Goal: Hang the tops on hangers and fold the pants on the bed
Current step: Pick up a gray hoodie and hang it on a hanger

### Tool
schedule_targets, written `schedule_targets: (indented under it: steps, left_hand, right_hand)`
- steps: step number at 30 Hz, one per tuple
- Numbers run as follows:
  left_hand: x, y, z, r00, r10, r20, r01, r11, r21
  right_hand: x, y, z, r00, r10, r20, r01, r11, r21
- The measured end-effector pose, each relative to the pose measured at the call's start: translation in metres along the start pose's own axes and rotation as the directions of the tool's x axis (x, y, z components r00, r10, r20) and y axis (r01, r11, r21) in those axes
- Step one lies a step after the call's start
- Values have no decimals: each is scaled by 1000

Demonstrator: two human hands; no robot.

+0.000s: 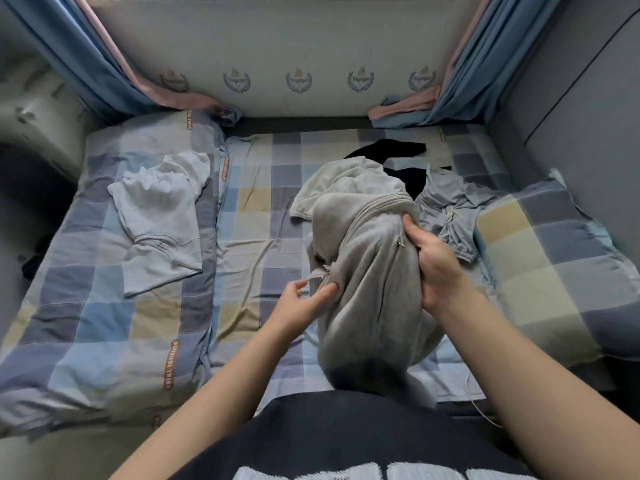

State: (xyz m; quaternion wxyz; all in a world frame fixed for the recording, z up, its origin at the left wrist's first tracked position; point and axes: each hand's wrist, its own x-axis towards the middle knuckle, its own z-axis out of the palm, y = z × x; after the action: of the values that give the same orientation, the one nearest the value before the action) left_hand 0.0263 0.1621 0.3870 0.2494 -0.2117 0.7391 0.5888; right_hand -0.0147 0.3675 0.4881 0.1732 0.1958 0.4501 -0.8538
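We hold grey zip garment (pixel 367 271) upright over bed (pixel 242 216) | right hand (pixel 433 261) clamps top | left hand (pixel 301 303) pinches lower zip edge, nearer

On the bed (pixel 242 216), a shirt (pixel 159 220) lies left, shorts (pixel 450 209) right, a hoodie (pixel 367 265) between.

The grey zip-up hoodie (pixel 367 271) is thick, matt cloth with a soft, fleecy look — its zipper (pixel 360 216) runs in ribbed tape, ending in a small shiny metal pull. Left of the hoodie, the white T-shirt (pixel 159 220) is thin, smooth cloth, creased. Right of the hoodie, the pale blue pants (pixel 450 209) are light, crumpled cloth. The checked bedsheet (pixel 249 209) is smooth woven cloth — matt, wrinkled.
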Motion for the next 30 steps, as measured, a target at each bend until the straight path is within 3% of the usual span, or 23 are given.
schedule_targets:
  steps: [4,6,10,14,17,20,23,25,27,29,30]
  left_hand:
    - [7,0,3,970,84,227,-79,996,-30]
    - [11,-1,7,969,101,224,-85,993,-78]
    - [27,-15,5,991,-109,75,124,964,-234]
    - [31,-31,12,947,-292,135,322,864,-387]
    - [35,-32,17,923,-312,226,385,750,-538]
    - [38,-16,17,965,-200,172,262,648,-715]
    - [37,16,4,998,-62,24,54,550,-833]
    - [35,36,-10,998,34,-43,-54,491,-870]
    - [29,48,-19,994,104,-37,-79,435,-897]
    - [20,52,-21,988,152,12,-60,461,-885]
    - [15,51,-18,986,165,37,-51,497,-866]
  right_hand:
    - [-3,1,-2,1000,4,-4,-4,999,41]
    - [-4,2,-6,1000,0,-25,2,998,70]
    - [-4,6,-17,996,39,-80,-29,991,127]
    - [-1,12,-25,993,63,-98,-45,984,173]
    - [-1,14,-29,990,69,-126,-45,981,189]
    - [2,17,-40,984,73,-161,-43,982,186]
    - [6,25,-56,967,102,-234,-69,987,146]
    - [6,41,-69,951,160,-265,-164,986,8]
    - [-1,61,-88,926,234,-297,-328,888,-323]
    - [-11,75,-106,878,382,-290,-472,588,-657]
    - [-13,78,-111,855,434,-284,-477,441,-760]
